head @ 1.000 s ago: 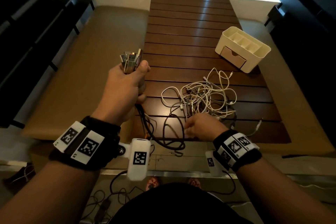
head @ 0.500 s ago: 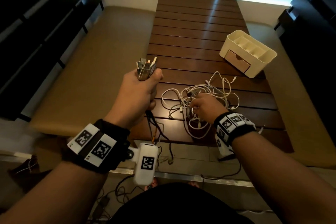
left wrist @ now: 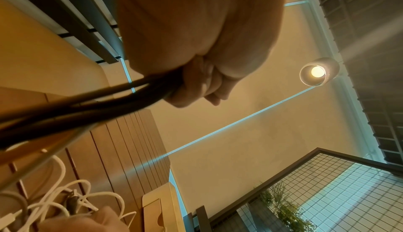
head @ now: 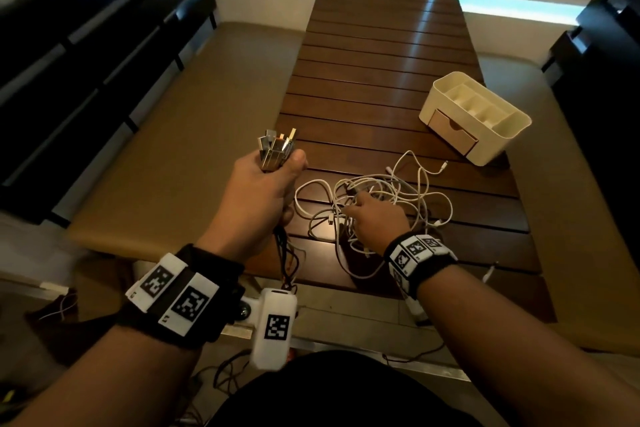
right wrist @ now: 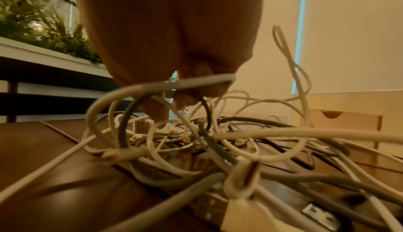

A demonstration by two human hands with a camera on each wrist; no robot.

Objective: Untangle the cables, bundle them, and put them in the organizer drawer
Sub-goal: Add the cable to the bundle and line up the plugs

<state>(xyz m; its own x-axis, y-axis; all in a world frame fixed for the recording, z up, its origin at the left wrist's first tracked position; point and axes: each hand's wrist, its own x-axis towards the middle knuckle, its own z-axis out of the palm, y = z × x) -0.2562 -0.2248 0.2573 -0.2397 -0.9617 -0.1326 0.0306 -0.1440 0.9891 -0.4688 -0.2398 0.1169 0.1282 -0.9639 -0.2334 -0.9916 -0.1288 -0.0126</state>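
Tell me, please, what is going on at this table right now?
A person is sorting cables. The left hand grips a bunch of dark cables with the metal plugs sticking up above the fist. The right hand reaches into the tangle of white cables on the slatted table, fingertips around a strand. The cream organizer stands beyond, its drawer closed.

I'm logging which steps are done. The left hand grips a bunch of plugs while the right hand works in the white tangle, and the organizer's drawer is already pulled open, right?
Not quite: in the head view the drawer of the organizer is closed. The rest holds: the left hand grips the plugs, and the right hand is in the white tangle.
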